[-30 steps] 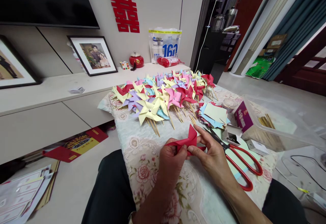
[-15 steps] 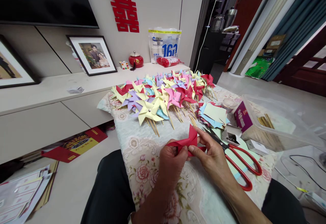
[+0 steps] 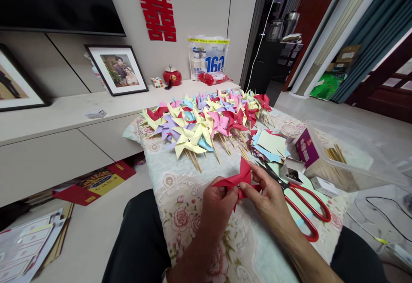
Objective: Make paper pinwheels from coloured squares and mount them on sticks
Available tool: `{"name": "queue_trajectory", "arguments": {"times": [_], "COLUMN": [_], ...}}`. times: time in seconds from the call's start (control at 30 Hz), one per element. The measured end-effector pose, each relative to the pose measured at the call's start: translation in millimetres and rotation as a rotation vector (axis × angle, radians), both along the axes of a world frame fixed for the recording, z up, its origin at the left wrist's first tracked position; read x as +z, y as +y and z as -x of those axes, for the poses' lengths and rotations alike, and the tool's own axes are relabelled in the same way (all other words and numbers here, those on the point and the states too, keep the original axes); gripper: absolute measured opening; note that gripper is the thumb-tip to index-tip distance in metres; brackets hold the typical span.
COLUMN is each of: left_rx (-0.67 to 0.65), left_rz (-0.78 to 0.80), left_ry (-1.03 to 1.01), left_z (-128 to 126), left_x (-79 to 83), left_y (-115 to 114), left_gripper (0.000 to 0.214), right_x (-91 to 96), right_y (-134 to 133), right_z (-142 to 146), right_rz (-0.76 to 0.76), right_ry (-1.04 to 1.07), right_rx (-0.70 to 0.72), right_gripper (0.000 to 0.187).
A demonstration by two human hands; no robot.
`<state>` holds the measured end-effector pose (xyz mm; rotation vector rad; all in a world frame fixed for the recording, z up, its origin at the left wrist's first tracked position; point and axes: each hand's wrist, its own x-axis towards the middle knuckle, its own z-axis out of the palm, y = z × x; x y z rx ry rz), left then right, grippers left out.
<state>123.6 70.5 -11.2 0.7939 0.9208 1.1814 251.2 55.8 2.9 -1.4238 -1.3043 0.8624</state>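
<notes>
A red paper pinwheel (image 3: 242, 172) is held between both hands above the floral tablecloth (image 3: 180, 214). My left hand (image 3: 219, 203) pinches its left side, thumb near the middle. On the right side, my right hand (image 3: 265, 191) grips it with the thumb beside a small shiny pin (image 3: 238, 185) at the centre. Red-handled scissors (image 3: 309, 206) lie just right of my right hand, blades toward the paper stack (image 3: 270, 143). Beyond the hands, many finished pinwheels (image 3: 189, 139) in yellow, red, pink, purple and blue lie on wooden sticks.
A small open box of pins (image 3: 292, 173) and a white closed box (image 3: 325, 186) sit right of the scissors' blades. Further right stands a clear plastic bin (image 3: 363, 167) holding sticks (image 3: 336, 154) and a purple box (image 3: 307, 146). A round clear container (image 3: 289, 131) is behind the paper stack.
The red paper's flaps have shifted slightly in my fingers, and a shiny pin now shows at its centre. Both hands stay in nearly the same place.
</notes>
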Motion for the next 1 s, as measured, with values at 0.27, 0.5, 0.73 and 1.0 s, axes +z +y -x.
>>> {"name": "queue_trajectory", "arguments": {"times": [0.27, 0.5, 0.73, 1.0], "left_rx": [0.007, 0.007, 0.04, 0.028], "left_rz": [0.048, 0.134, 0.159, 0.182], "left_ry": [-0.07, -0.158, -0.242, -0.239], "left_z": [0, 3, 2, 2], "left_x": [-6.1, 0.0, -2.2, -0.8], "left_y": [2, 6, 7, 10], "left_gripper": [0.015, 0.025, 0.024, 0.025], "right_x": [5.4, 21.1, 78.9, 111.0], "right_y": [0, 0, 5, 56], "right_z": [5, -23, -116, -255], "right_rz": [0.027, -0.029, -0.193, 0.352], "right_ry": [0.163, -0.063, -0.558, -0.795], "right_rx": [0.071, -0.034, -0.384, -0.59], "right_gripper": [0.056, 0.048, 0.03, 0.008]}}
